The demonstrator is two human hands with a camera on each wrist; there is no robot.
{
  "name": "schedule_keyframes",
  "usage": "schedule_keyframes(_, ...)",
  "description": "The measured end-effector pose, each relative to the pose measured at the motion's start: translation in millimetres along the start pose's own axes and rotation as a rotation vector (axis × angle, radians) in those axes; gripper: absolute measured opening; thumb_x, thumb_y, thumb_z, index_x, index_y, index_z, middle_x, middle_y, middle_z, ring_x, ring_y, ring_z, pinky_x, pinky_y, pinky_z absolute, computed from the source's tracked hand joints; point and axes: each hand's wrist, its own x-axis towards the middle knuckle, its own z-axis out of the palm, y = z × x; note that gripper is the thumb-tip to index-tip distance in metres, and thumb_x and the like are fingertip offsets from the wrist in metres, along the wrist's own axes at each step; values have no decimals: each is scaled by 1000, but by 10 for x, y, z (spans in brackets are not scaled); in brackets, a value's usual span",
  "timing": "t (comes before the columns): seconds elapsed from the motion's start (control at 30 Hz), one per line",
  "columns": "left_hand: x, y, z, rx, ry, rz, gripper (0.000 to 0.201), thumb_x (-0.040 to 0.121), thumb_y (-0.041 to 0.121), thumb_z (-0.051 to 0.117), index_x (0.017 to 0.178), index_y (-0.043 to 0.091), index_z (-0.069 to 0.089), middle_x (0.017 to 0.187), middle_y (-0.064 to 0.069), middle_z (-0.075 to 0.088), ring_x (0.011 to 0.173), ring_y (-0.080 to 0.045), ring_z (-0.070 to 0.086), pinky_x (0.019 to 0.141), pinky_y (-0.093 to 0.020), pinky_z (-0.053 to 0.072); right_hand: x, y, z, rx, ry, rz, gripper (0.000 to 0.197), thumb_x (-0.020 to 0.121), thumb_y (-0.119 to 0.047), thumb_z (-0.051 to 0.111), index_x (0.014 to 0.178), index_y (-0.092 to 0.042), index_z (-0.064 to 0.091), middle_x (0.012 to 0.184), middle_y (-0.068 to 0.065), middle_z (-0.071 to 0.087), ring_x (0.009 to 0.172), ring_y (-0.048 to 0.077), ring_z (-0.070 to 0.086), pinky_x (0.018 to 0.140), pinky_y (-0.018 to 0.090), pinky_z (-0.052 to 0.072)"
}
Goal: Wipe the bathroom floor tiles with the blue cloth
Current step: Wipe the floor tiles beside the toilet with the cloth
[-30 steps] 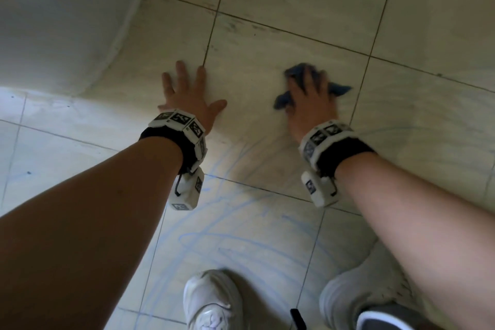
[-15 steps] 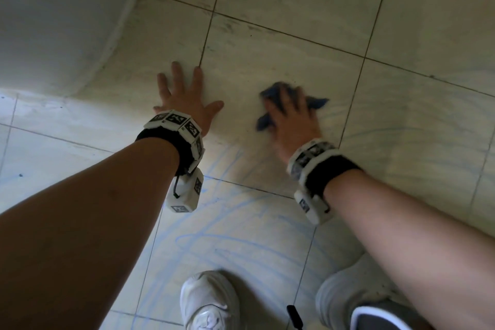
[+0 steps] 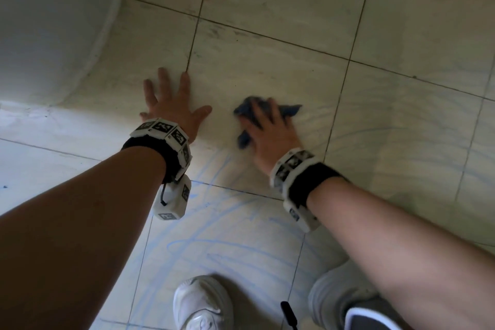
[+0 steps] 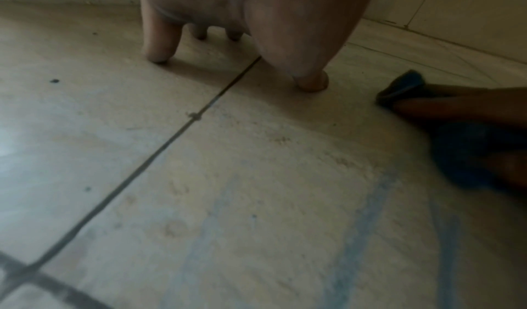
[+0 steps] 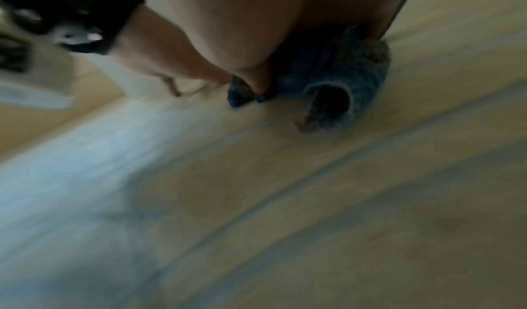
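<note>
we are in the middle of wiping. our right hand [image 3: 267, 128] presses the blue cloth [image 3: 247, 110] flat on the floor tiles [image 3: 267, 8], with the fingers spread over it and a little bent, and the thumb pinching a fold of it in the right wrist view. the cloth [image 5: 328, 84] is bunched, not folded neatly. in the head view its long axis goes from about 8 o'clock to 2 o'clock under the hand, and one corner sticks out past the fingers at 2 o'clock.

our left hand [image 3: 171, 104] lies open on the floor at 9 o'clock from the cloth, near it but apart, fingers straight and spread, fingertips [image 4: 158, 52] touching the tile. it holds nothing; we judge it only carries our weight. so the right hand alone does the wiping.

blue streaks [image 3: 214, 244] lie on the tile at 6 o'clock from the cloth, toward our shoes [image 3: 201, 303]. we think the next stroke should go there.

the part of the cloth under the palm is hidden. the right wrist view is blurred, so we cannot tell how wet or dirty the cloth is.
</note>
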Motion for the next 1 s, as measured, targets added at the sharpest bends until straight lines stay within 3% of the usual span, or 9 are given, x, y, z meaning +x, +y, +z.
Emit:
schedule_keyframes(0.13, -2, 8, -20, -2, 1, 2, 81, 96, 65, 38, 157, 37, -8, 163, 4, -26, 150, -32, -19, 113, -69, 22, 119, 870, -367, 104, 41, 367, 58, 104, -29, 36, 156, -31, 11, 164, 1, -10, 149, 35, -9, 119, 55, 9)
schedule_keyframes(0.23, 1, 6, -10, 3, 0, -1, 81, 96, 65, 38, 157, 38, -8, 162, 4, -26, 150, -32, -20, 113, -69, 22, 183, 1004, -406, 110, 21, 490, 60, 104, -28, 36, 157, -27, 9, 164, 4, -10, 148, 39, -7, 119, 55, 7)
schedule_keyframes(0.37, 12, -16, 2, -6, 2, -1, 82, 95, 66, 38, 157, 38, -8, 163, 5, -26, 150, -31, -20, 114, -68, 21, 103, 292, -114, 29, 53, 255, 66, 98, -23, 42, 157, -23, 12, 164, 5, -4, 147, 45, -5, 117, 56, 14)
schedule_keyframes(0.5, 23, -5, -8, 16, -8, 0, 82, 95, 67, 37, 156, 38, -9, 162, 5, -27, 150, -31, -20, 114, -67, 22, -97, -174, 67, 11, -23, 18, 66, 98, -24, 42, 156, -33, 11, 164, -4, -11, 148, 34, -14, 116, 52, 9)
schedule_keyframes(0.57, 32, -9, -13, 20, -6, 0, 83, 95, 67, 37, 156, 38, -9, 162, 5, -27, 150, -32, -20, 114, -67, 22, -42, 70, 38, 4, 18, 34, 64, 98, -24, 43, 155, -31, 16, 164, 0, -4, 149, 36, -7, 115, 53, 13)
schedule_keyframes(0.67, 39, -19, 4, 27, 9, 0, 82, 94, 67, 36, 157, 38, -8, 163, 5, -25, 150, -32, -19, 113, -68, 24, 65, 789, -121, 29, 99, 267, 63, 96, -19, 44, 155, -22, 21, 164, 9, 5, 146, 43, 4, 115, 56, 18)
schedule_keyframes(0.8, 66, -25, 32, 32, 27, -4, 82, 94, 68, 37, 157, 38, -7, 163, 4, -24, 150, -32, -18, 112, -67, 25, 99, 1404, -386, 124, 18, 526, 59, 103, -23, 35, 157, -24, 10, 164, 8, -8, 147, 43, -6, 119, 54, 4)
schedule_keyframes(0.87, 67, -18, 38, 34, 25, -5, 83, 94, 67, 38, 157, 38, -7, 163, 4, -24, 150, -33, -18, 113, -67, 24, 133, 1247, -341, 96, 36, 511, 61, 102, -22, 37, 157, -23, 10, 164, 9, -6, 147, 45, -5, 119, 55, 5)
schedule_keyframes(1.0, 89, -28, 53, 62, 30, 4, 84, 93, 68, 36, 157, 35, -8, 163, 0, -24, 150, -35, -18, 118, -62, 19, -17, 328, -52, 41, 43, 202, 66, 97, -21, 42, 156, -25, 13, 164, 5, -4, 147, 44, -6, 116, 55, 14)
